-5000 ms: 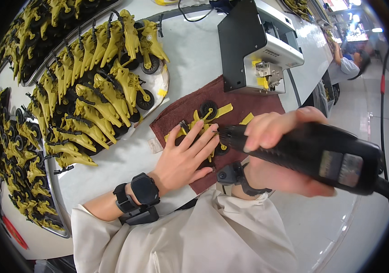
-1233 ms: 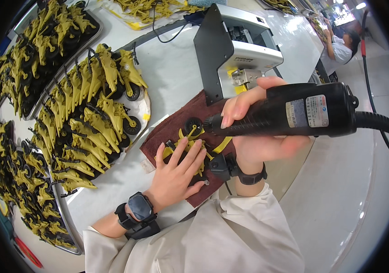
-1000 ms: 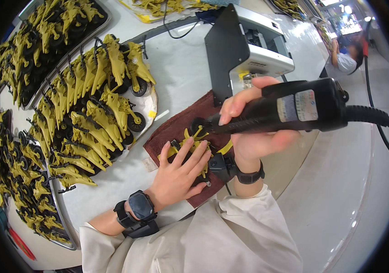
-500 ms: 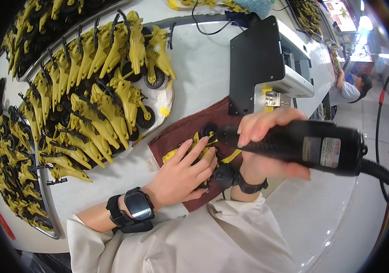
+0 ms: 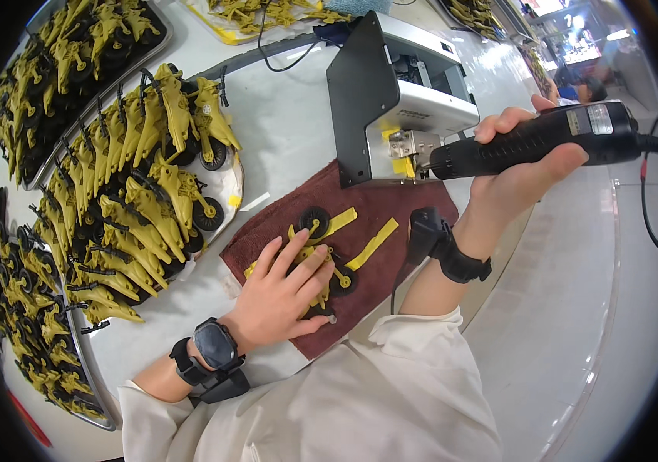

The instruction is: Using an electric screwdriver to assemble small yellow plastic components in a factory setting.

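My right hand (image 5: pixel 525 173) is wrapped around a black corded electric screwdriver (image 5: pixel 533 141), held level. Its tip meets or sits right beside the small metal outlet block (image 5: pixel 413 145) on a black-and-silver screw feeder machine (image 5: pixel 444 108). My left hand (image 5: pixel 276 292) lies with fingers spread over yellow toy motorcycle parts with black wheels (image 5: pixel 315 222), resting on a brown cloth (image 5: pixel 398 196). The palm and fingers cover much of these parts. To their right, a loose yellow strip (image 5: pixel 373 244) lies on the cloth.
Rows of yellow toy motorcycles (image 5: pixel 144 208) stand on the left of the table. Metal-edged trays (image 5: pixel 102 115) filled with more lie beyond and beside them. A black cable (image 5: pixel 267 58) runs at the back. Another person (image 5: pixel 592 90) sits at the far right.
My right hand has carried the screwdriver from the toy parts up and right to the feeder's outlet. My left hand stays on the parts; the whole view has shifted.
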{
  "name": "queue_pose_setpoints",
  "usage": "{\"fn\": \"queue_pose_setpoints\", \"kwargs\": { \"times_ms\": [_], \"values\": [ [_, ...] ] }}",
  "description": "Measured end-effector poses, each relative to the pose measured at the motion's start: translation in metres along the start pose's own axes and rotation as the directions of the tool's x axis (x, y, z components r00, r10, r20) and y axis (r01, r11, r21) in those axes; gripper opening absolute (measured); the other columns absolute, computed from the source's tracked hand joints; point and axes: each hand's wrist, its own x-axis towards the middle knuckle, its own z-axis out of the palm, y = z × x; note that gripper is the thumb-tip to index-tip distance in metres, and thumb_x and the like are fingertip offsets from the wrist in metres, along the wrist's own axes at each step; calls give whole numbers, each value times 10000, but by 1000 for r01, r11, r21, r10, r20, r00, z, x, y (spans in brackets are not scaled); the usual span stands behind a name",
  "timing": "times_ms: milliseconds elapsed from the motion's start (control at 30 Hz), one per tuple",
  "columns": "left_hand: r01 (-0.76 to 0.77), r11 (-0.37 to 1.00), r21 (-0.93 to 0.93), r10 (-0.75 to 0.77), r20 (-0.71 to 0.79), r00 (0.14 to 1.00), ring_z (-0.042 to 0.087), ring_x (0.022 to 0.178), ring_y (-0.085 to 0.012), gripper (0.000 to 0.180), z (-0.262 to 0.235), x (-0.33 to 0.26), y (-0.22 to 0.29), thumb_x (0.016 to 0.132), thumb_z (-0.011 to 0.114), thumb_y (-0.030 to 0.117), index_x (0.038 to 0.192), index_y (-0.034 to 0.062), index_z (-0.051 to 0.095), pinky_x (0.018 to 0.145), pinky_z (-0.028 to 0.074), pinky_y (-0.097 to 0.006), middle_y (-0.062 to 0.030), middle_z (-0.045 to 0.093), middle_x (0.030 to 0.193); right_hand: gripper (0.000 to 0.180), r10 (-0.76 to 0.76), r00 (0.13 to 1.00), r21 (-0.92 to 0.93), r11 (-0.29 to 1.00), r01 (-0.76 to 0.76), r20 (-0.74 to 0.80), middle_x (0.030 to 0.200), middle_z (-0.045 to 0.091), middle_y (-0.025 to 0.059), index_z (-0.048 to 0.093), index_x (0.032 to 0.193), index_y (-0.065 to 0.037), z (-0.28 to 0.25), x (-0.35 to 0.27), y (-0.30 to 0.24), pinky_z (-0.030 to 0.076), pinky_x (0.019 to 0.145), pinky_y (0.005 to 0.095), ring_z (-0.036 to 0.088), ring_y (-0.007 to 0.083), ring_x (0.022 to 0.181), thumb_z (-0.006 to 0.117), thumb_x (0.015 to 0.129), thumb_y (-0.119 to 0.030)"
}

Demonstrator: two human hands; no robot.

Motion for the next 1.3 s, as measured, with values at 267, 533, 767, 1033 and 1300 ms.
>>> {"fn": "queue_pose_setpoints", "kwargs": {
  "times_ms": [267, 533, 767, 1033, 1300],
  "values": [
    [-16, 1000, 0, 16, -35, 999, 324, 1299, -366, 681, 0, -2, 1, 720, 640, 516, 1236, 89, 518, 1055, 214, -511, -107, 461, 1306, 941, 78, 969, 308, 939, -150, 234, 622, 525, 83, 435, 1161, 2, -37, -85, -29, 408, 430, 323, 492, 196, 418, 427, 707, -822],
    [-23, 1000, 20, 24, -74, 997, 318, 1301, -333, 650, 4, -1, 4, 724, 662, 491, 1218, 95, 515, 1063, 229, -485, -85, 448, 1321, 951, -27, 971, 425, 902, -79, 237, 638, 536, 107, 391, 1163, 11, -36, -143, -48, 423, 425, 342, 514, 228, 436, 422, 709, -824],
    [6, 999, 40, -3, -76, 997, 326, 1300, -324, 632, 6, -2, 3, 698, 704, 447, 1202, 107, 530, 1060, 240, -485, -65, 451, 1319, 953, -92, 958, 400, 916, -26, 273, 662, 545, 115, 380, 1167, 11, -37, -142, -42, 422, 433, 347, 518, 235, 441, 428, 706, -822],
    [10, 1000, 11, -9, -69, 998, 334, 1299, -308, 641, 4, -3, -2, 683, 710, 434, 1199, 101, 527, 1053, 259, -469, -64, 460, 1297, 959, -35, 937, 400, 909, -114, 346, 672, 547, 115, 384, 1174, 18, -31, -140, -29, 418, 450, 353, 514, 235, 445, 432, 709, -819],
    [9, 1000, 19, -8, -48, 999, 354, 1290, -321, 627, 4, 2, -3, 678, 704, 440, 1197, 126, 545, 1046, 243, -488, -59, 472, 1308, 962, -51, 926, 459, 877, -138, 375, 779, 581, 161, 347, 1142, 27, -38, -139, -22, 459, 528, 376, 560, 265, 548, 560, 659, -777]
  ]
}}
